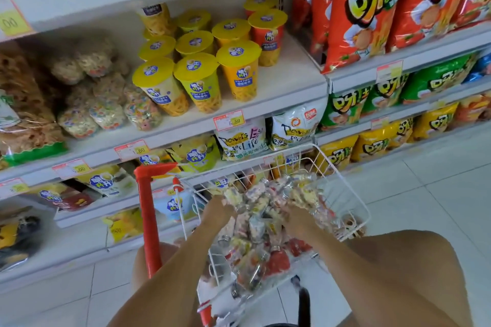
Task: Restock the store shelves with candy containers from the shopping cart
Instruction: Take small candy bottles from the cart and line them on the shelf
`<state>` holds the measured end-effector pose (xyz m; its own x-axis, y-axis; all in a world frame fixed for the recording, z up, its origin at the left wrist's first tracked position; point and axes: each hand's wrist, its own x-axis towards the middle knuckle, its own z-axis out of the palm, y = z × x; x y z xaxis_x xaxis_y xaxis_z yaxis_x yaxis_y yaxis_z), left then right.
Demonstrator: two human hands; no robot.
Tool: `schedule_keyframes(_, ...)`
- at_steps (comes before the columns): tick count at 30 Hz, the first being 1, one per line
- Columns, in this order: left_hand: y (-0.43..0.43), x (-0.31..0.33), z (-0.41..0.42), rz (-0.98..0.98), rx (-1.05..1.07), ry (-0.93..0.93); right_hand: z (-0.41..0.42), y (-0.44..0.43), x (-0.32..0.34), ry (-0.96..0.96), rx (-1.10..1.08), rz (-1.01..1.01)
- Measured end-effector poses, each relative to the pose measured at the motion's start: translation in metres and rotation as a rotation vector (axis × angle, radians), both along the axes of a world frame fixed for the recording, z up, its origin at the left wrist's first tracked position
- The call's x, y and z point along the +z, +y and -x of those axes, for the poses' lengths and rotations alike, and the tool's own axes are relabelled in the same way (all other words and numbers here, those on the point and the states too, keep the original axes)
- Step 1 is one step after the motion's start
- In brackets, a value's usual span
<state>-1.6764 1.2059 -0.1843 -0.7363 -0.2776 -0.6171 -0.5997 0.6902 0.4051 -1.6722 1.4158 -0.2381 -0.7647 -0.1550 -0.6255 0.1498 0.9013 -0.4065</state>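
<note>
Both hands are down in the shopping cart (pixel 353 195), a white wire basket with thin bars and a square grid, fixed to a glossy red plastic handle post (pixel 148 220).

The left hand (pixel 220 211) is at the near-left of the pile, with its fingertips touching a clear container. The right hand (pixel 297 218) is at mid-pile with its fingers buried among the bottles. Motion blur hides the fingers, so I cannot tell whether either hand is gripping or just lying on the pile. Both forearms are bare.

The candy containers (pixel 257 223) are all in the basket, heaped loosely and lying on their sides at mixed angles. They are small clear bottles with shiny metallic caps, and their contents are mixed colours: white, red and yellow.

The shelves (pixel 265 93) are white, flat and matte, and stand just behind the cart.
- On the middle shelf, tapered cups (pixel 196 79) with flat yellow lids stand upright in rows.
- To the left of the cups are soft clear bags (pixel 111 111) of pastel pieces, crinkly and blurred.
- At the upper right are glossy red snack bags (pixel 356 16), with green bags (pixel 345 109) below them and yellow bags (pixel 372 145) lower still.
- Price tags (pixel 229 120) are clipped along the shelf edges.

The floor (pixel 425 194) is pale glossy tile.
</note>
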Motion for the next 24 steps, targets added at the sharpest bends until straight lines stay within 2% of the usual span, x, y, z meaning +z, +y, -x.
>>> schedule_keyframes(3,0.0,-0.017,0.011,-0.075,0.146,-0.035,0.003,-0.005,-0.006,0.072,0.078,-0.084)
schedule_keyframes(6,0.007,-0.029,0.02,-0.042,0.188,-0.064,0.01,-0.009,-0.008,0.106,0.12,-0.139)
schedule_keyframes(10,0.019,-0.034,0.026,-0.083,0.313,-0.105,0.012,-0.015,-0.011,0.047,0.146,-0.259)
schedule_keyframes(14,0.02,-0.037,0.03,-0.07,0.3,-0.115,0.01,-0.013,-0.01,-0.018,0.127,-0.23)
schedule_keyframes(17,0.02,-0.036,0.03,-0.069,0.243,-0.099,0.008,-0.008,-0.008,-0.06,0.054,-0.108)
schedule_keyframes(19,0.02,-0.028,0.025,-0.186,0.271,-0.081,0.007,-0.004,-0.001,-0.099,-0.006,-0.002)
schedule_keyframes(22,0.009,-0.004,0.02,-0.317,0.285,-0.066,0.009,0.002,0.029,-0.17,-0.211,0.31)
schedule_keyframes(24,0.0,0.025,0.015,-0.435,0.262,0.033,0.012,0.005,0.06,-0.155,-0.309,0.515)
